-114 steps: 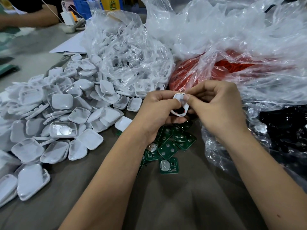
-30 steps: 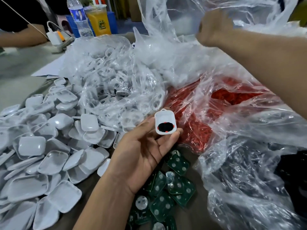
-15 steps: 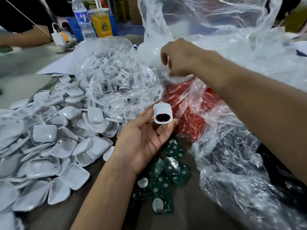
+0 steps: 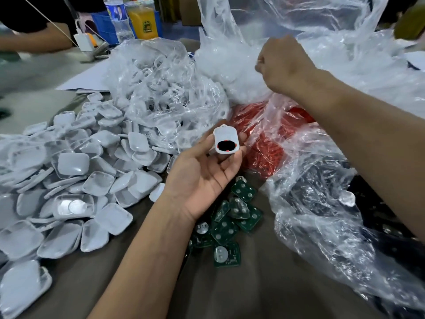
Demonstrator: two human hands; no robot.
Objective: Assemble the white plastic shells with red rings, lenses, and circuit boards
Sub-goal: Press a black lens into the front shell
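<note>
White rounded-square plastic shells (image 4: 69, 180): way too many to count, dozens loose in pile. Green square circuit boards (image 4: 226, 226): roughly ten. Clear plastic bags (image 4: 165, 95): at least four. One orange drink cup (image 4: 142, 19), one clear water bottle (image 4: 117, 17).

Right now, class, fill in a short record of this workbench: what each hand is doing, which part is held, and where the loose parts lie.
left hand: palm up, holding a white shell at the fingertips
white shell: red ring showing around its dark opening
right hand: fingers curled, reaching into the clear bag of small clear pieces; what it pinches is hidden
circuit boards: green, loose pile under the left wrist
white covers: large heap on the left
red rings: in a bag behind the shell
table: dark surface
</note>
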